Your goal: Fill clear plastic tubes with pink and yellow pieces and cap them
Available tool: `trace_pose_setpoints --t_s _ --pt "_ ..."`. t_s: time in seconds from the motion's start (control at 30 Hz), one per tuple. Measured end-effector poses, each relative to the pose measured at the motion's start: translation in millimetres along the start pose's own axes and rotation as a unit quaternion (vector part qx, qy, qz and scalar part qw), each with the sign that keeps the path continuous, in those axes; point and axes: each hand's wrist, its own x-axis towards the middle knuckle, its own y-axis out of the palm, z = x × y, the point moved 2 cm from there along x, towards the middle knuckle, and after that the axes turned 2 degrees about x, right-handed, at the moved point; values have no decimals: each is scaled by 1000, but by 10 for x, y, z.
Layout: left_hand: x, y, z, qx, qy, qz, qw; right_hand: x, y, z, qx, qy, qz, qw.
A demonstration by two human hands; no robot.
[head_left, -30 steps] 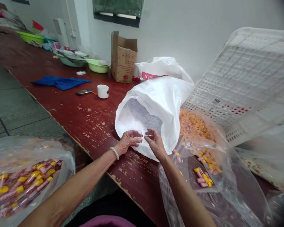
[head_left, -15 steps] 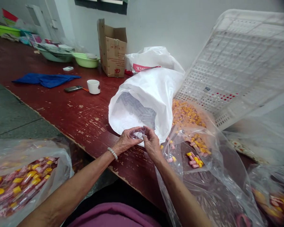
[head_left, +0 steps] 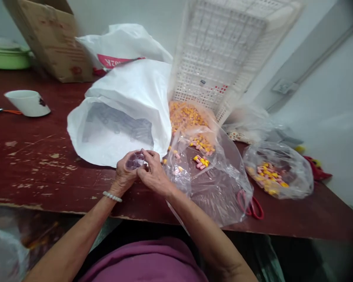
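Since the earlier views, the camera has been swung to the right, so that more of the dark red, worn wooden desk (head_left: 32, 156) is shown on that side. The left hand (head_left: 125, 172) and the right hand (head_left: 156, 174) have been drawn from the mouth of the large white woven-looking sack (head_left: 135, 86) and are now held just outside its lower right rim. By this, the small round container of clear plastic (head_left: 134, 159) seems to have been separated for handling.

The hands are brought together: the container is cupped by the left hand, and its right edge is pinched by the thumb and index finger of the right.

The container is held above the desk, near the sack's opening. Its round mouth is turned up toward the camera, and its long axis appears to be tilted along the line of sight; its far end is hidden by the fingers. Beside the right forearm, small yellow-and-pink pieces (head_left: 201, 161) are seen through a transparent plastic bag (head_left: 220, 192).
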Motion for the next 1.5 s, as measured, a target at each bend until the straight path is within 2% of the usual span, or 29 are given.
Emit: trace_pose_setpoints --t_s 0.07,0.13,0.2,0.23,0.27,0.33,0.4,0.5,0.57,0.67,0.77,0.87,0.93,1.1,1.23,1.27,1.4,1.5 --pt "-33 47 -39 -27 -51 7 998 -39 -332 -38 -34 -35 -18 999" --pt "-69 52 -87 -45 -96 5 994 -84 -793 -189 -122 -58 -66 989" --pt "-106 32 -130 -57 -114 6 992 -131 -1284 -452 -258 -22 -126 958" --pt "-127 22 -145 -61 -115 10 991 -151 -1494 -606 -329 14 -124 936" --pt "-150 19 -155 -62 -118 19 991 -168 -1668 -750 -349 27 -116 929" --pt "-198 40 -164 -58 -128 45 989 -188 -1899 -989 -370 25 -101 923" --pt "-236 95 -173 -54 -138 70 986 -182 -1995 -1143 -378 11 -90 921" --pt "-257 191 -211 -50 -141 95 984 -150 -1981 -1207 -382 -7 -90 920" --pt "-259 232 -249 -41 -130 107 985 -154 -1901 -1122 -375 -14 -103 921" --pt "-274 262 -313 -2 -90 131 987 -237 -1676 -788 -281 -27 -119 952" --pt "-323 295 -393 39 -26 186 981 -343 -1377 -311 -146 -62 -96 983" --pt "-391 327 -491 90 41 236 967 -408 -1115 71 -118 -139 -47 982" --pt "-432 334 -531 134 69 249 957 -431 -1004 179 -136 -167 -17 976" --pt "-492 337 -485 168 75 271 945 -431 -982 183 -176 -184 12 967" --pt "-496 336 -459 147 49 278 948 -454 -1053 149 -185 -184 -75 962" --pt "-499 340 -464 147 42 278 948 -482 -1033 129 -194 -191 -82 959" --pt "-536 403 -448 112 -2 291 950 -602 -845 -5 -240 -230 -1 943" --pt "-547 453 -352 51 -45 271 960 -526 -902 -173 -243 -215 9 946"
